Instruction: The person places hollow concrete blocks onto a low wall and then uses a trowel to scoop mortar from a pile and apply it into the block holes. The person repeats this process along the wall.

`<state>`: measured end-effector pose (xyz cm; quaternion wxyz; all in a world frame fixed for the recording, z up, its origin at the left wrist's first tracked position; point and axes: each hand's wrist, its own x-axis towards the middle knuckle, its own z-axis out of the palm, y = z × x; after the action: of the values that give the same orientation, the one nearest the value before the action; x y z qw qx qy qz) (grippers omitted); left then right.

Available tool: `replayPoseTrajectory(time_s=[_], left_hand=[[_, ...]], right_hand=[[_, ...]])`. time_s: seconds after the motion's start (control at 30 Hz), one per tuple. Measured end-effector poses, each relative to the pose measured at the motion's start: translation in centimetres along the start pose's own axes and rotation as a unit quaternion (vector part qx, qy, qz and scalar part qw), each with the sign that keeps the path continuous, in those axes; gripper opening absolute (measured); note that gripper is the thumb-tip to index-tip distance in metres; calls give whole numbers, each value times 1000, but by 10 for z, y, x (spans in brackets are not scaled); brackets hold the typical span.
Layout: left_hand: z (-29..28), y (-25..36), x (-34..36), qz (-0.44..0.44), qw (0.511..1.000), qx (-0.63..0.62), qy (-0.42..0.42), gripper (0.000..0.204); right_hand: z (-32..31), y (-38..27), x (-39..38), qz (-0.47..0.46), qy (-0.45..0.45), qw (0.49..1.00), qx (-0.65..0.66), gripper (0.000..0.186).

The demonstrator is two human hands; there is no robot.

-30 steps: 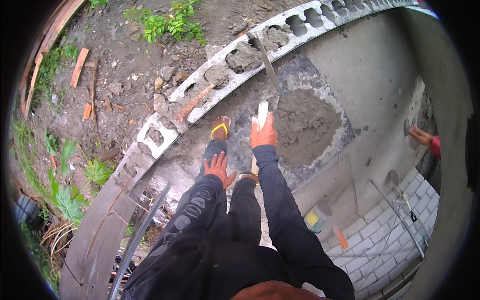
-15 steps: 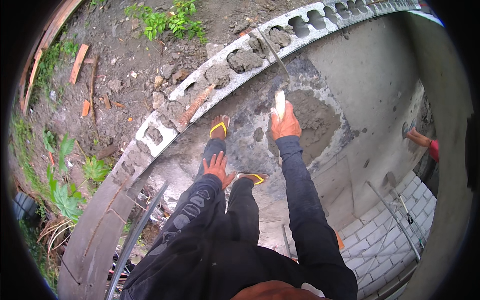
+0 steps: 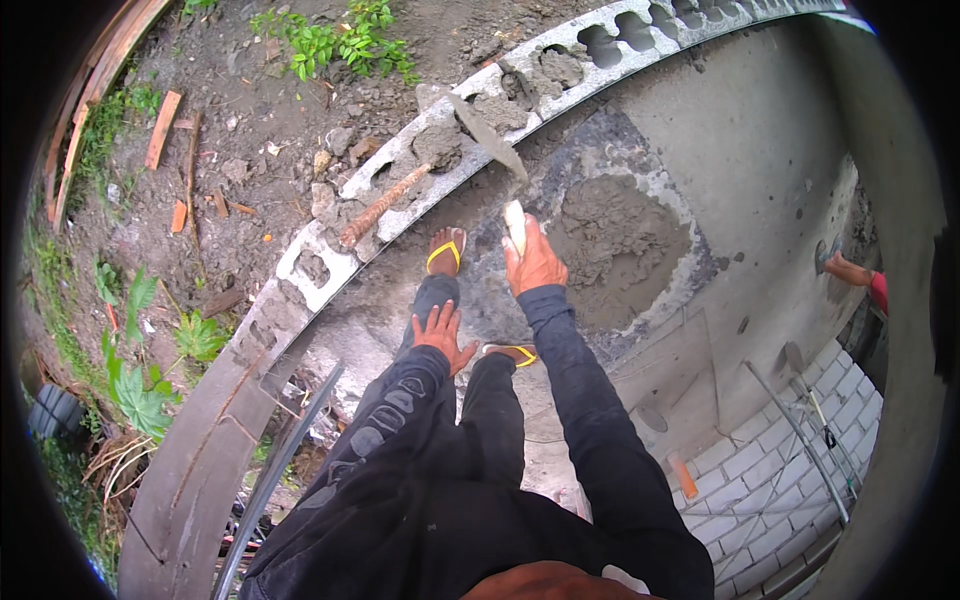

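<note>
Since the earlier frame the right hand (image 3: 535, 262) has carried the trowel (image 3: 487, 135) forward, blade now over the hollow-block wall (image 3: 400, 195) edge; grip closed round its handle. Left hand (image 3: 443, 335), fingers spread, rests on the knee. Mortar heap (image 3: 615, 235) lies just right, open slab around.

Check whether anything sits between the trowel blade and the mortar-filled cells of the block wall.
Nothing visible blocks it. The right hand grips the trowel by its pale handle, and the blade already lies over the hollow-block wall at a mortar-filled cell. A rusty rebar stub lies on the wall to its left, apart from the blade.
</note>
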<state>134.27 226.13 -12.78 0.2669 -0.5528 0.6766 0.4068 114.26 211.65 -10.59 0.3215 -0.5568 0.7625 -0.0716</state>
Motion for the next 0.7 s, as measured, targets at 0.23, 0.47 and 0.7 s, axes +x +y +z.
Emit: replayPoseTrajectory(time_s=[0.23, 0.47, 0.7], left_hand=[[3, -2, -1, 2, 1000, 6, 8, 84], [6, -4, -2, -2, 1000, 0, 3, 84], [6, -4, -4, 3, 1000, 0, 15, 84]], right_hand=[[4, 1, 26, 27, -1, 1000, -12, 58], [-27, 16, 53, 51, 34, 998, 30, 55], [-32, 25, 64, 58, 92, 994, 16, 59]])
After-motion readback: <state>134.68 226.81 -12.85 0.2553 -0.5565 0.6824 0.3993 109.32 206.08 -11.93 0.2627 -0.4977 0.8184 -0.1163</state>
